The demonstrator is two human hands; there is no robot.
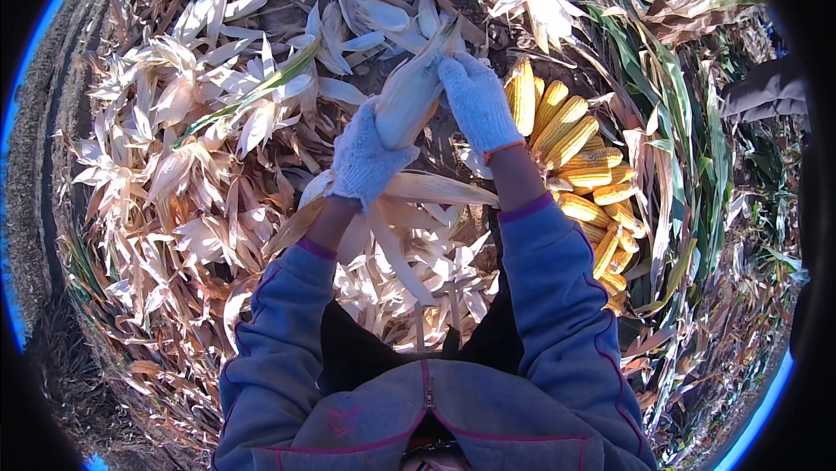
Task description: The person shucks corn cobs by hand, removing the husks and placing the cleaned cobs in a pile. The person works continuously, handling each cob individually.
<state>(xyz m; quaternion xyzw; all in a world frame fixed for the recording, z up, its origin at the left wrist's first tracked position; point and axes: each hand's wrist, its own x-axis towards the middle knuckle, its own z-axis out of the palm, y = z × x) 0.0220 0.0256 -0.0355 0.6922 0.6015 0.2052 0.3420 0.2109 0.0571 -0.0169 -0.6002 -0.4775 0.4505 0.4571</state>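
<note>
An ear of corn in its pale dry husk is held out in front of me, tilted with its tip up and to the right. My left hand, in a white knit glove, grips the thick lower end. My right hand, gloved the same way, has its fingers at the husk near the tip. Loose strips of peeled husk hang below my left hand. Beside my right forearm lies a pile of bare yellow corn cobs. The fingers of my right hand are partly hidden.
Peeled husks cover the ground at the left. More husked ears lie ahead. Green and dry corn stalks are heaped beyond the cobs at the right. Dark cloth, perhaps clothing, shows at the far right edge.
</note>
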